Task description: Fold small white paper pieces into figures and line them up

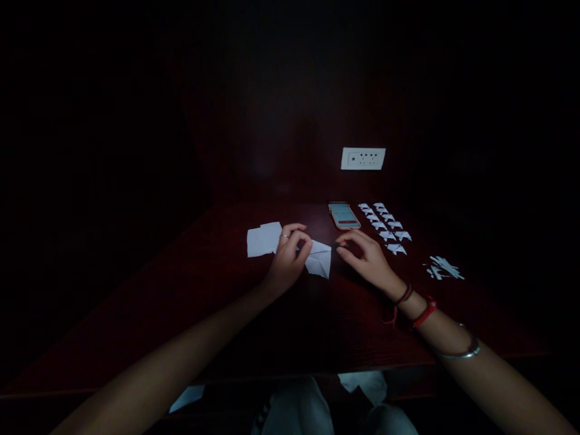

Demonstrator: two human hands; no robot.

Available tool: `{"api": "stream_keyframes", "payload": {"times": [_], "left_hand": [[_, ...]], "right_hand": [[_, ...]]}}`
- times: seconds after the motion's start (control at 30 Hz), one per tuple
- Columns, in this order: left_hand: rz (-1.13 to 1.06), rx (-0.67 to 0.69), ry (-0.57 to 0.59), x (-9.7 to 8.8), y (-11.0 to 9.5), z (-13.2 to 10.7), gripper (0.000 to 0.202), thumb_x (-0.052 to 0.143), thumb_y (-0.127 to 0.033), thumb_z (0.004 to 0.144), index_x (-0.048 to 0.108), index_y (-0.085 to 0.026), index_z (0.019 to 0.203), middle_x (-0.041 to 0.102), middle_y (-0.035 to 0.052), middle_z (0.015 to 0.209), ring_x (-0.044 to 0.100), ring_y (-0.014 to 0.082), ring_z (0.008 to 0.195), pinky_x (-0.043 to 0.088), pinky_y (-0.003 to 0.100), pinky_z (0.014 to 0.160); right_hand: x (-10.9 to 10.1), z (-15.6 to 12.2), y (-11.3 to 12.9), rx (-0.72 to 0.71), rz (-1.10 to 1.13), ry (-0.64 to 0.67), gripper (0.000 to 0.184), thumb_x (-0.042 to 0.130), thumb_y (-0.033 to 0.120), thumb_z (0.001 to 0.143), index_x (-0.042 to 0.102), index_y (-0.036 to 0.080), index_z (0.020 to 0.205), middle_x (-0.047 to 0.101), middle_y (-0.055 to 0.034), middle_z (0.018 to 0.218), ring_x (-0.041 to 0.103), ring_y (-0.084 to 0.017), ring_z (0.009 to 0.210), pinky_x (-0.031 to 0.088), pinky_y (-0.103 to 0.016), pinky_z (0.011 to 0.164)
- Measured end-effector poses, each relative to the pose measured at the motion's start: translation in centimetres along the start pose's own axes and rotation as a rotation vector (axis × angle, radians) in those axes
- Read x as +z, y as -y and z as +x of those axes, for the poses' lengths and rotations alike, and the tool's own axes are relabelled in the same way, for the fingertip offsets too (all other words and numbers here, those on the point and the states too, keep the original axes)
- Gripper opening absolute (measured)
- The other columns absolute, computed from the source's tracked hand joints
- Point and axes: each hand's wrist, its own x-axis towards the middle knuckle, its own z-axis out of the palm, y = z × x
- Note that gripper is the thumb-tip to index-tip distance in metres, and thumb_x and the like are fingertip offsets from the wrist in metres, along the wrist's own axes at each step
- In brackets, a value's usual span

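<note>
Left hand (288, 257): apparently pinching the left side of the creased paper (321, 261), thumb and index together.
Right hand (369, 260): loosely curled, gripping nothing visible, just beside the paper's right corner.
Creased paper: between both hands, at the table (181, 290).
Folding: probably partway, judging by the crease lines.
Next move: likely calls for right fingertips on the free corner.
Room: widest toward the table's near edge; tighter around loose sheets (261, 240) leftward, phone (344, 215) beyond, folded paper pieces (379, 226) and paper strips (446, 267) rightward.
</note>
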Motion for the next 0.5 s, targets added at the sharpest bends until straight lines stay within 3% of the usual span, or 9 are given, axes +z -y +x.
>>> {"api": "stream_keyframes", "payload": {"times": [0.07, 0.13, 0.27, 0.4, 0.5], "left_hand": [[-0.027, 0.01, 0.043, 0.4, -0.4, -0.1, 0.007, 0.04, -0.019, 0.081, 0.046, -0.017, 0.077, 0.041, 0.0042, 0.103, 0.04, 0.0152, 0.1, 0.031, 0.029, 0.088], [-0.067, 0.014, 0.097, 0.7, -0.7, -0.2, 0.008, 0.039, -0.02, 0.081, 0.046, -0.017, 0.077, 0.044, 0.0033, 0.099, 0.043, 0.014, 0.095, 0.034, 0.028, 0.084], [-0.156, -0.094, 0.237, 0.8, -0.7, -0.2, 0.011, 0.038, -0.025, 0.081, 0.045, -0.018, 0.078, 0.049, -0.0017, 0.073, 0.047, 0.0099, 0.067, 0.039, 0.022, 0.063], [-0.224, -0.216, 0.253, 1.2, 0.5, -0.5, 0.009, 0.04, -0.023, 0.078, 0.046, -0.018, 0.082, 0.048, -0.0031, 0.066, 0.047, 0.009, 0.059, 0.037, 0.02, 0.053], [-0.208, -0.245, 0.253, 1.4, 1.2, -0.6, 0.023, 0.04, -0.018, 0.076, 0.045, -0.02, 0.098, 0.048, -0.0043, 0.063, 0.048, 0.0096, 0.058, 0.038, 0.02, 0.053]], "right_hand": [[0.4, 0.1, 0.4, -0.017, 0.022, 0.06, 0.017, 0.052, 0.026, 0.073, 0.052, 0.019, 0.089, 0.054, -0.0041, 0.085, 0.049, -0.016, 0.08, 0.039, -0.028, 0.072], [0.8, 0.1, 0.6, -0.014, 0.039, 0.109, 0.013, 0.05, 0.026, 0.075, 0.054, 0.018, 0.084, 0.055, -0.0036, 0.082, 0.05, -0.014, 0.077, 0.039, -0.027, 0.07], [1.2, -0.1, -0.2, 0.101, 0.094, 0.096, 0.012, 0.049, 0.027, 0.075, 0.054, 0.017, 0.078, 0.056, -0.0014, 0.072, 0.051, -0.012, 0.067, 0.04, -0.024, 0.063], [1.5, -0.2, -1.7, 0.251, 0.265, 0.093, 0.025, 0.054, 0.024, 0.07, 0.051, 0.017, 0.093, 0.056, -0.0002, 0.072, 0.052, -0.01, 0.063, 0.042, -0.024, 0.061], [1.8, -0.4, -2.6, 0.361, 0.354, 0.175, 0.041, 0.058, 0.021, 0.065, 0.045, 0.018, 0.104, 0.057, 0.0002, 0.073, 0.054, -0.01, 0.061, 0.044, -0.025, 0.06]]}}
